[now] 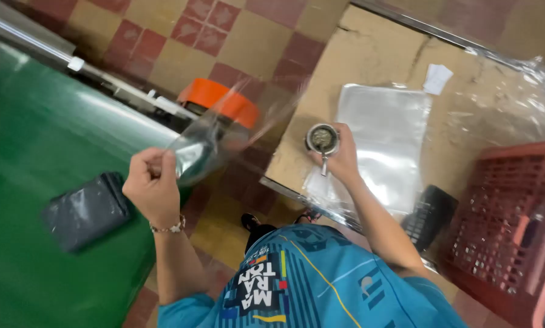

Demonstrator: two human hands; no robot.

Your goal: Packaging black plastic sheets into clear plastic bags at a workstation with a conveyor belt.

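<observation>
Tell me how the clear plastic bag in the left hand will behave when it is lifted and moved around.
The clear plastic bag is probably floppy: it bends and trails away from the left hand, pinched at one edge only. It looks very light, since thin see-through film shows the floor behind it. Its glossy sheen suggests it may slip between the fingers.

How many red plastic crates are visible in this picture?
1. The red crate stands at the lower right, beside the cardboard-covered table, partly cut off by the frame edge. Others may lie outside the view.
</observation>
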